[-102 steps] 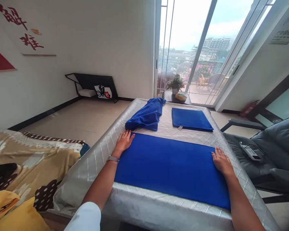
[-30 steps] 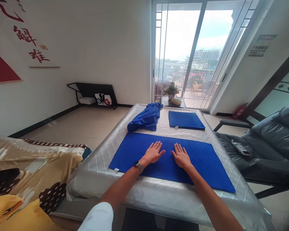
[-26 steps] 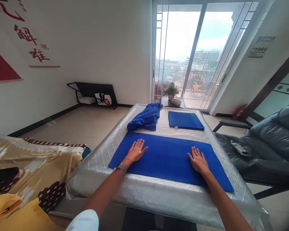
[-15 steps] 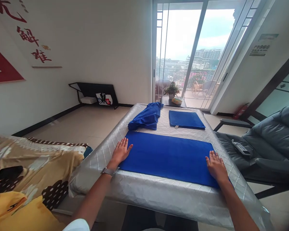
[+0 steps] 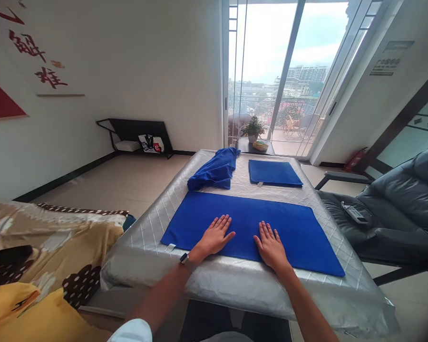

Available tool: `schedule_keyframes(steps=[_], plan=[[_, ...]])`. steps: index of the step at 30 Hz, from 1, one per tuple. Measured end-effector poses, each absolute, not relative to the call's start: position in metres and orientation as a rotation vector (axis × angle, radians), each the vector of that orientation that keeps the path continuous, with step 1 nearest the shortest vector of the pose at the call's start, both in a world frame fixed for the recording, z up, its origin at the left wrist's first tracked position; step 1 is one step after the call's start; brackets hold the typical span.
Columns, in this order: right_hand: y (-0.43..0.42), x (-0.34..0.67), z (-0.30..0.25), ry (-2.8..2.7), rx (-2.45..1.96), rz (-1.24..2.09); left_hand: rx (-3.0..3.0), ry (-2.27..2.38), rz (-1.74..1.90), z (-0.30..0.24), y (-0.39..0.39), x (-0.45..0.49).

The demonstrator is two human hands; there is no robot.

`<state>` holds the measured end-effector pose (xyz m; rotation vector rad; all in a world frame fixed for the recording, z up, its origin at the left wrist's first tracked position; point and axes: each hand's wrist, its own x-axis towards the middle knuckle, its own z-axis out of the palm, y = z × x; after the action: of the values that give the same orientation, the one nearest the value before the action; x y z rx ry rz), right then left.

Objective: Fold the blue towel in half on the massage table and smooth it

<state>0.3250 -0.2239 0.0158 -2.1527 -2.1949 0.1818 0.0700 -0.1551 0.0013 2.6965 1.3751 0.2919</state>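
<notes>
Left hand (image 5: 216,236) and right hand (image 5: 270,247) bare, no rings seen. Left wrist carries a wristwatch (image 5: 184,259), dark face, pale band. White sleeve (image 5: 130,331) noted on left arm, at lower frame edge; fabric smooth, unmarked.

- On my feed, the white wall (image 5: 157,71) runs along the left, with a panel of red Chinese calligraphy (image 5: 39,57) and a red triangle (image 5: 0,97) on it.
- I see a black metal rack (image 5: 135,130) at its foot, holding a white cushion (image 5: 126,146) and a printed tote bag (image 5: 150,143).
- Beige tile floor (image 5: 128,180) meets black skirting (image 5: 67,175).
- Ahead, a sliding glass door (image 5: 260,61) lets in bright daylight, with a rattan chair (image 5: 293,127) and distant buildings (image 5: 308,73) beyond.
- A potted plant (image 5: 253,127) stands on a dark side table (image 5: 253,149) before the glass.
- To my right sit a grey leather recliner (image 5: 406,199) holding a remote control (image 5: 355,213), and a red fire extinguisher (image 5: 355,159) on the floor by the wall.
- Lower left, I have tan patterned bedding (image 5: 53,242) and something yellow (image 5: 28,313).
</notes>
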Motion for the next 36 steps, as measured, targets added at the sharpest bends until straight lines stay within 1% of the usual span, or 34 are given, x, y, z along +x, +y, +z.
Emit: schedule_keyframes(steps=[6, 9, 16, 22, 36], plan=[[-0.260, 0.459, -0.008, -1.905, -2.437, -0.004, 2.446, 1.940, 0.236, -0.013, -0.141, -0.070], [-0.273, 0.504, -0.016, -1.766, -2.503, -0.003, 2.363, 2.043, 0.225, -0.020, -0.140, -0.104], [-0.274, 0.504, -0.015, -1.699, -2.532, -0.002, 2.352, 2.054, 0.249, -0.016, -0.141, -0.099], [-0.275, 0.505, -0.017, -1.709, -2.496, -0.061, 2.345, 2.045, 0.257, -0.012, -0.143, -0.100], [-0.276, 0.507, -0.016, -1.669, -2.437, -0.058, 2.315, 2.049, 0.294, -0.008, -0.147, -0.095]])
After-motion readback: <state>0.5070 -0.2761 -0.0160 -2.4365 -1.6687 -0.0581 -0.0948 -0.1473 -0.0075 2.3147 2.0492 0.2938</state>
